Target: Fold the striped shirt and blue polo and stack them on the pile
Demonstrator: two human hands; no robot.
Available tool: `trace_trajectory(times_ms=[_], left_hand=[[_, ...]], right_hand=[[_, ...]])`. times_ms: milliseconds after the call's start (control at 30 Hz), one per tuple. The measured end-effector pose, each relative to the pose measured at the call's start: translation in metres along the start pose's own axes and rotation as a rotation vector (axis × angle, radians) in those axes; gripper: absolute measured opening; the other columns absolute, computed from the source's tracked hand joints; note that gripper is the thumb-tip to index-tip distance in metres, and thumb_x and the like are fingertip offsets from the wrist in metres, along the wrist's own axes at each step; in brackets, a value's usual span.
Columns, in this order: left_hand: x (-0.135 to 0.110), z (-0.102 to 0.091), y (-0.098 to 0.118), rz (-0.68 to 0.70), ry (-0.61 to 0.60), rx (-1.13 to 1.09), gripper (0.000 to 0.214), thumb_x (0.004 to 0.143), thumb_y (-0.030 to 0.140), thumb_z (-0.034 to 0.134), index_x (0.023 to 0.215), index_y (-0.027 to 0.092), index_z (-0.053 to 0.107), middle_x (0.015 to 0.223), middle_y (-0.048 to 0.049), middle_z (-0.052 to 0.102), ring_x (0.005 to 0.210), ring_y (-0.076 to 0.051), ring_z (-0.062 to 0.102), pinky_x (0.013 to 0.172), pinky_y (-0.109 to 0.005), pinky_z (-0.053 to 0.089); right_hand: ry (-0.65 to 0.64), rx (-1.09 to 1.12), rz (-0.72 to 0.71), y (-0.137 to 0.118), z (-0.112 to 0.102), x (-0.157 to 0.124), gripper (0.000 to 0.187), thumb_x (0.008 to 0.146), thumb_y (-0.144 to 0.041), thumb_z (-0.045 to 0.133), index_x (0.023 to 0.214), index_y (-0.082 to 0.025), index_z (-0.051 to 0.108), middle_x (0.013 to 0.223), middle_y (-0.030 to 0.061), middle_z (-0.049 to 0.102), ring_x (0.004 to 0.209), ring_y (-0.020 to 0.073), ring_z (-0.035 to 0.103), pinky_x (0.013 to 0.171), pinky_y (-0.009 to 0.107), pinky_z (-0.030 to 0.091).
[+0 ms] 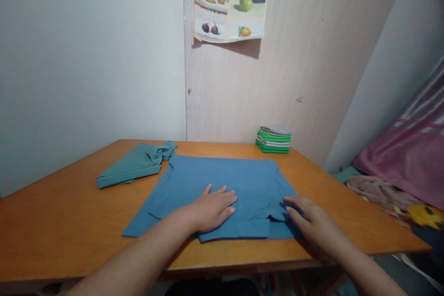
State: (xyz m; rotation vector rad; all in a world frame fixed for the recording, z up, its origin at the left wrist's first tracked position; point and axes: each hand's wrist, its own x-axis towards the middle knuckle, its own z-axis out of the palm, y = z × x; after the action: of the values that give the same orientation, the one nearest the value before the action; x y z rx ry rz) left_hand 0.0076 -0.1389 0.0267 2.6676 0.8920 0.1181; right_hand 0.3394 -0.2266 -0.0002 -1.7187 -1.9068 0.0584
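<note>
A blue garment [225,171] lies spread out on the wooden table, its near edge close to the table's front. Loose flaps and a small crease show along its lower right side. My left hand [217,208] rests flat on the middle of the cloth with its fingers spread. At the garment's right side is my right hand [308,215], its thumb and forefinger a little apart over the cloth's edge. Whether those fingertips touch the fabric is hard to make out. Whether the garment is a shirt or something else I cannot tell.
A teal folded garment [132,166] with a bunched end lies at the back left of the table [62,212]. Green and striped folded cloths [274,139] are stacked at the back right. Fruit pictures [229,9] hang on the wall. A pink curtain [405,148] and clothes are at right.
</note>
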Motion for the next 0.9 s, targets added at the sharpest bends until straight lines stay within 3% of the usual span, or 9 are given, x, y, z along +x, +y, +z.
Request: trace_trajectory(times_ms=[233, 433, 600, 700, 900], left_hand=[[-0.002, 0.003, -0.005, -0.059, -0.013, -0.104, 0.058, 0.101, 0.054, 0.030, 0.155, 0.031, 0.029, 0.163, -0.0043, 0.026, 0.152, -0.029, 0.015, 0.119, -0.063, 0.006], [-0.004, 0.007, -0.008, -0.087, 0.066, -0.098, 0.080, 0.096, 0.058, 0.043, 0.160, 0.022, 0.013, 0.165, -0.0122, 0.015, 0.152, -0.028, 0.015, 0.122, -0.054, 0.006], [-0.005, 0.008, -0.010, -0.078, 0.079, -0.104, 0.073, 0.097, 0.061, 0.040, 0.157, 0.024, 0.023, 0.165, -0.0110, 0.018, 0.151, -0.028, 0.018, 0.122, -0.053, 0.008], [-0.004, 0.010, -0.011, -0.072, 0.055, -0.075, 0.067, 0.097, 0.061, 0.039, 0.154, 0.026, 0.034, 0.164, -0.0104, 0.022, 0.152, -0.030, 0.017, 0.121, -0.055, 0.008], [-0.002, 0.010, -0.014, -0.078, 0.048, -0.104, 0.068, 0.098, 0.063, 0.035, 0.154, 0.025, 0.035, 0.163, -0.0099, 0.023, 0.152, -0.028, 0.016, 0.121, -0.056, 0.007]], right_hand=[[-0.132, -0.056, -0.104, -0.004, -0.008, -0.009, 0.035, 0.082, -0.029, 0.057, 0.114, -0.021, 0.071, 0.126, 0.0110, 0.068, 0.119, 0.0271, 0.061, 0.107, 0.045, 0.044], [-0.064, -0.150, -0.130, -0.004, -0.005, -0.002, 0.023, 0.084, -0.023, 0.051, 0.095, -0.024, 0.071, 0.114, 0.0090, 0.072, 0.108, 0.0266, 0.064, 0.098, 0.044, 0.047], [0.044, -0.214, -0.144, 0.004, -0.007, -0.002, 0.018, 0.085, -0.023, 0.051, 0.095, -0.024, 0.067, 0.119, 0.0086, 0.070, 0.111, 0.0270, 0.061, 0.098, 0.045, 0.044], [-0.002, -0.259, -0.132, 0.008, -0.006, -0.006, 0.019, 0.083, -0.021, 0.051, 0.094, -0.025, 0.067, 0.119, 0.0071, 0.070, 0.111, 0.0270, 0.061, 0.100, 0.046, 0.042], [-0.028, -0.250, -0.055, 0.011, -0.006, -0.007, 0.020, 0.081, -0.021, 0.052, 0.091, -0.025, 0.068, 0.118, 0.0077, 0.071, 0.109, 0.0280, 0.063, 0.103, 0.050, 0.041]])
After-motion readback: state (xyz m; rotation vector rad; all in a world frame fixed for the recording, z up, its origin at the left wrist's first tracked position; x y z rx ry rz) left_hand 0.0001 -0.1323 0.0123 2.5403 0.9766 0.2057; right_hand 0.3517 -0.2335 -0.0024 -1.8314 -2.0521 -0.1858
